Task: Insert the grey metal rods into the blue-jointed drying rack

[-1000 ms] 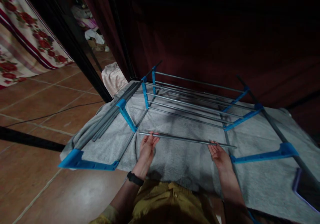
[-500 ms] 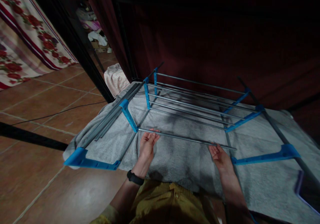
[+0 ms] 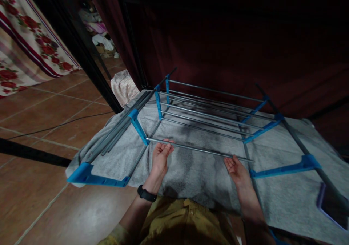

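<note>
A thin grey metal rod (image 3: 199,149) lies across both my hands. My left hand (image 3: 160,157) grips it near its left end, which meets a blue plastic bracket (image 3: 139,127). Further right, my right hand (image 3: 235,168) pinches the rod close to its right end. That end is near the side tube and above a second blue bracket (image 3: 283,167). Behind the rod stands the rack frame (image 3: 201,118), with several grey rods running between blue brackets on both sides. Another blue bracket (image 3: 98,177) sits at the front left.
Several loose grey tubes (image 3: 117,128) rest along the left side of the grey blanket (image 3: 196,183). A phone-like dark slab (image 3: 334,205) lies at the right. Black posts (image 3: 79,52) and a dark red curtain (image 3: 218,48) stand around. A cable (image 3: 60,125) crosses the tiled floor.
The rod has shifted slightly left, its left end now at the left bracket. Both hands keep their hold on it. The whole view has moved a little.
</note>
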### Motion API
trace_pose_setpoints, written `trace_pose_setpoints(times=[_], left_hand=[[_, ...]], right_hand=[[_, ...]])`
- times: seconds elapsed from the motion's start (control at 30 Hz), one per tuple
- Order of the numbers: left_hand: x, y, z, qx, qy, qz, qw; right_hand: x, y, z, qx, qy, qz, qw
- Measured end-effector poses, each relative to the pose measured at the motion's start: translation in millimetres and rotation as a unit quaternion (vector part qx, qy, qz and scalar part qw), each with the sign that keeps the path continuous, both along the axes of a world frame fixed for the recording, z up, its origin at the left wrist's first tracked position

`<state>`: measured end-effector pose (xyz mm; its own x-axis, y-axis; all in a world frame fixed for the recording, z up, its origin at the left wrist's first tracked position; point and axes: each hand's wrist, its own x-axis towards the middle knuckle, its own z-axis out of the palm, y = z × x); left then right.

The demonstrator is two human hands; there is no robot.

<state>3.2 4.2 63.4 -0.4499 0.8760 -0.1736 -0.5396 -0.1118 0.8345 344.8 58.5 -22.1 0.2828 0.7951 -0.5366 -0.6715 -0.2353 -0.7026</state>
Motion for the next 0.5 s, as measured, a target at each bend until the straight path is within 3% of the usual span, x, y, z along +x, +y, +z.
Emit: trace_pose_setpoints(times=[0.3,0.5], left_hand=[[-11.4,4.8,24.8,0.046,0.069,0.019,0.996],[-3.8,4.7,30.7,0.055,0.090,0.005,0.994]], right_hand=[[13.1,6.3,0.4,-0.020,0.001,-0.026,0.999],[8.8,0.4,-7.0,-0.033,0.012,-0.031,0.999]])
